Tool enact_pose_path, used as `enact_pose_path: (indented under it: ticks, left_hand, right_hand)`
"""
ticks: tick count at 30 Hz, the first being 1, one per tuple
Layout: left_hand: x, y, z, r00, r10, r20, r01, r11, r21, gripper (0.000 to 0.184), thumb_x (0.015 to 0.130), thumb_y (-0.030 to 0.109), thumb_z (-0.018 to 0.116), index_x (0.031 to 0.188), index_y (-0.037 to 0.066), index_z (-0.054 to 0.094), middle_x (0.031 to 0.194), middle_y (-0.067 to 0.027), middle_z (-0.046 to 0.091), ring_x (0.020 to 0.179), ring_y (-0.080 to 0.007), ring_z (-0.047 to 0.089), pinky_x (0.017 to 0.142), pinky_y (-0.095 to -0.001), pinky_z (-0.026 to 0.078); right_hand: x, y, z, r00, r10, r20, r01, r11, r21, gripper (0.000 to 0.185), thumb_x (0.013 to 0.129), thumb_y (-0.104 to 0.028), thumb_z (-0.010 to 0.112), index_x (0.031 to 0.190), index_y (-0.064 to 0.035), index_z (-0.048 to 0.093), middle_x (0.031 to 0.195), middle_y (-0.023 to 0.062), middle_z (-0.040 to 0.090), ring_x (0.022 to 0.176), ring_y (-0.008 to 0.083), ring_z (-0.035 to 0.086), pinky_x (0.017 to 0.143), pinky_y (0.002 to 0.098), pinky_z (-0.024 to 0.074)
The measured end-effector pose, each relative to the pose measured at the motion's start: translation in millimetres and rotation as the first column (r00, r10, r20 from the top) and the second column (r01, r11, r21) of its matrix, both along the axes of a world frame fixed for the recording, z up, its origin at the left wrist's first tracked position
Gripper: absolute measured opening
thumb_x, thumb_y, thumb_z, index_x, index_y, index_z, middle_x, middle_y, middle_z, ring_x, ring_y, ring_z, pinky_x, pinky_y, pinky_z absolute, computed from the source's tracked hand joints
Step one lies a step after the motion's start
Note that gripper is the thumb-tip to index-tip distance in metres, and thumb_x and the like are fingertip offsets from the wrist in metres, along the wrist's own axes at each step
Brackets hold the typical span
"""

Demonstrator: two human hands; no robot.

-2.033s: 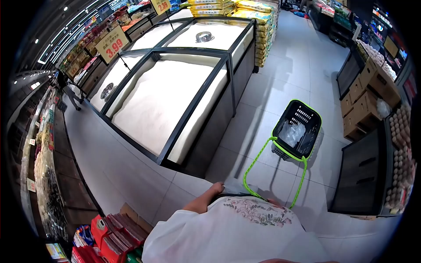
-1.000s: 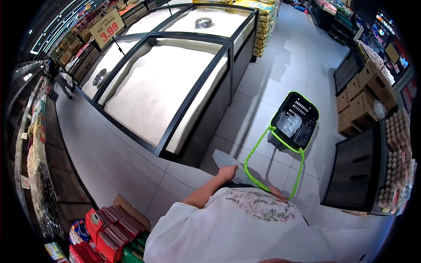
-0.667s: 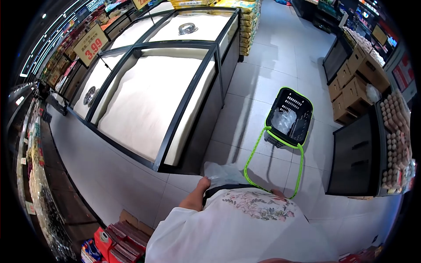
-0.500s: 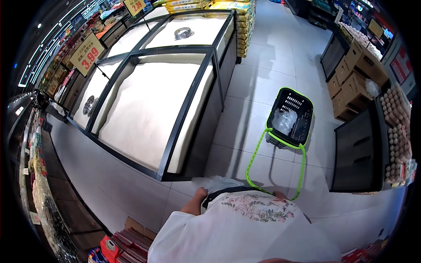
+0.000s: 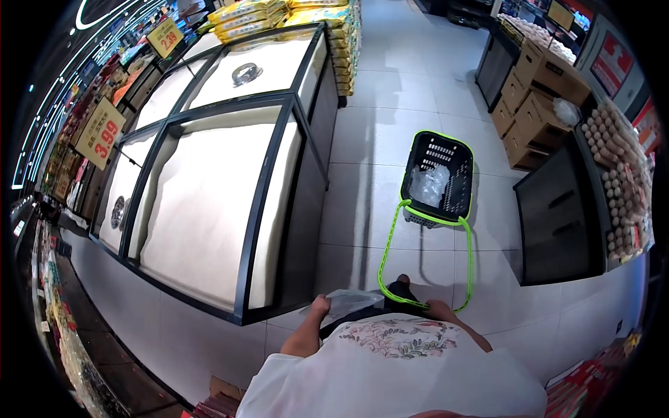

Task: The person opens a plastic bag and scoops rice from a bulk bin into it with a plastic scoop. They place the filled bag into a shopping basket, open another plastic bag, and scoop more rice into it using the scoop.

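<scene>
Left hand (image 5: pixel 320 304) clutches translucent plastic bag (image 5: pixel 350 301); right hand (image 5: pixel 440 311) grips black plastic basket (image 5: pixel 460 171)'s lime-green looped handle (image 5: pixel 470 262) (foot (image 5: pixel 403 279) on basket's near side: hard tug could bump it).

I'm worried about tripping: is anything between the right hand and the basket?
Yes: a foot shows inside the loop of the handle, near the right hand. Beyond it, only floor shows up to the basket.
</scene>
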State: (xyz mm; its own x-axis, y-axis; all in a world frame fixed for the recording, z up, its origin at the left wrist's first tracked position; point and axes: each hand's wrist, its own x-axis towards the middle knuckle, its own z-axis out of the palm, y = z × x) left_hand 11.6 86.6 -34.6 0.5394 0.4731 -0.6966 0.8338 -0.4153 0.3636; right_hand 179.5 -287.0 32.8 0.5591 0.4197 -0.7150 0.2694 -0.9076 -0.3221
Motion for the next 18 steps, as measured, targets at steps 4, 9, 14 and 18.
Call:
enact_pose_path:
  ticks: [4,9,14,18]
  left_hand:
    - [28.3,-24.5,20.3,0.991,0.131,0.026,-0.13,0.991,-0.042,0.041,0.077,0.03,0.044,0.106,0.002,0.053,0.109,-0.0219,0.051,0.104,-0.0336,0.047,0.089,-0.0364,0.036]
    - [58.7,-32.5,18.0,0.999,0.038,0.008,-0.038,0.999,0.005,0.044,0.075,0.029,0.042,0.106,-0.001,0.051,0.11,-0.0241,0.049,0.105,-0.0348,0.046,0.09,-0.0367,0.036]
    - [110.6,-37.6,15.6,0.997,0.015,0.074,-0.022,0.995,0.095,0.043,0.073,0.028,0.042,0.099,-0.002,0.055,0.102,-0.0247,0.053,0.1,-0.0371,0.048,0.087,-0.0385,0.037]
    - [160.4,-51.1,35.7,0.967,0.032,0.251,-0.057,0.994,0.093,0.04,0.076,0.03,0.046,0.1,-0.001,0.053,0.096,-0.0243,0.055,0.092,-0.0374,0.052,0.077,-0.0401,0.041]
  right_hand:
    - [21.4,-15.7,-11.9,0.998,0.033,-0.054,-0.032,0.999,0.026,0.034,0.071,-0.032,0.056,0.095,-0.0066,0.058,0.091,0.017,0.058,0.089,0.032,0.055,0.078,0.0386,0.0419]
    - [67.6,-23.0,11.6,0.999,0.02,-0.046,-0.021,1.0,-0.008,0.038,0.071,-0.037,0.054,0.095,-0.008,0.058,0.093,0.0161,0.058,0.09,0.0318,0.054,0.077,0.0386,0.0424]
    - [102.9,-35.3,1.5,1.0,-0.029,-0.005,0.029,0.999,-0.021,0.038,0.067,-0.034,0.057,0.098,-0.0126,0.058,0.096,0.0124,0.059,0.091,0.0286,0.055,0.077,0.0403,0.0432]
    - [133.9,-50.8,-8.9,0.998,0.061,-0.014,-0.06,0.998,0.034,0.037,0.067,-0.034,0.058,0.096,-0.0115,0.059,0.093,0.0126,0.06,0.087,0.0286,0.057,0.074,0.0402,0.0449]
